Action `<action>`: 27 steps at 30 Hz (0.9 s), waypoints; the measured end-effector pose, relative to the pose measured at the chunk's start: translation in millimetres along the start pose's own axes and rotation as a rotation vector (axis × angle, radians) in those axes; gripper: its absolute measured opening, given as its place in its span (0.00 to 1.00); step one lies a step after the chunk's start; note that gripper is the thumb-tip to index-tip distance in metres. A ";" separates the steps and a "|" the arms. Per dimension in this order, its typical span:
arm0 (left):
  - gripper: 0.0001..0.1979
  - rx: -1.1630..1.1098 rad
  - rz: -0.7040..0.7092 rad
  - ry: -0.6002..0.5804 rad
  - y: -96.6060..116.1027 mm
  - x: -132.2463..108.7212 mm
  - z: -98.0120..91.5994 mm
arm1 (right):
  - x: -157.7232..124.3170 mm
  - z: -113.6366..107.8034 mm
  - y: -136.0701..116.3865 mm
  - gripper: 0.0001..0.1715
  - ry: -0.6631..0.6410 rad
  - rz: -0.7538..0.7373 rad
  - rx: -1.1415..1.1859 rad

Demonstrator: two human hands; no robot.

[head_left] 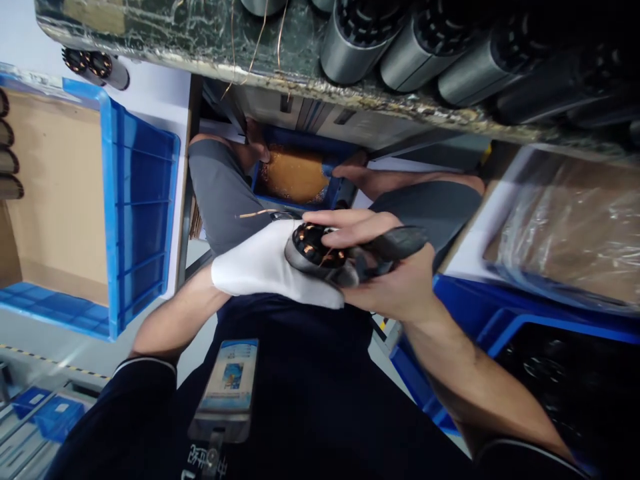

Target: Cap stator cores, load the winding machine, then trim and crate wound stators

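My left hand [265,263], in a white glove, is wrapped round a motor stator [311,248], a metal cylinder with a black slotted end and copper windings. The slotted end faces up. My right hand [395,280] is bare and closed round a dark-handled hand tool [400,245]; its working end is hidden, so I cannot tell the exact kind. Fingers of this hand reach over the stator's top and seem to touch it. A loose copper wire [255,213] sticks out to the left beyond the glove.
Several metal cylinders [350,50] line the worn bench edge [200,63] ahead. A blue crate [140,193] lined with cardboard stands left. Between my feet sits a blue bin [295,175]. Right are a plastic-wrapped box [575,227] and a blue crate [465,313] of dark parts.
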State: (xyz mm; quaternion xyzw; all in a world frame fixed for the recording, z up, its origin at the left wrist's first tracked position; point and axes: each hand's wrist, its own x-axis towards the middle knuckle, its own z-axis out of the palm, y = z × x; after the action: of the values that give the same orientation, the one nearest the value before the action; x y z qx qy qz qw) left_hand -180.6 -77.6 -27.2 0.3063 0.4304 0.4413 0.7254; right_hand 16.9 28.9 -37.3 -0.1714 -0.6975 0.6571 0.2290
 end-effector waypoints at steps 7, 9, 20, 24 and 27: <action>0.20 0.190 0.143 0.130 16.4 -3.3 6.9 | -10.2 -49.8 -42.1 0.42 -0.270 -0.006 -0.571; 0.21 0.265 0.158 0.126 17.5 -4.0 5.2 | -13.1 -57.4 -47.6 0.47 -0.337 -0.031 -0.654; 0.19 0.330 0.061 0.162 6.7 -4.2 6.7 | -13.3 -57.0 -50.9 0.41 -0.446 -0.051 -0.901; 0.18 0.517 0.061 0.263 3.6 0.6 8.1 | -10.8 -53.4 -42.6 0.43 -0.402 -0.047 -0.881; 0.18 0.677 0.054 0.323 6.7 4.1 12.6 | -8.9 -51.0 -42.8 0.41 -0.402 -0.090 -0.964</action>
State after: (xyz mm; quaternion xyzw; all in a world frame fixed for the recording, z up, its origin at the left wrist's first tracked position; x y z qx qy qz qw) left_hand -170.8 -71.8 -17.5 0.4667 0.6525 0.3355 0.4939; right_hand 54.8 63.5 6.1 -0.0976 -0.9576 0.2709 0.0139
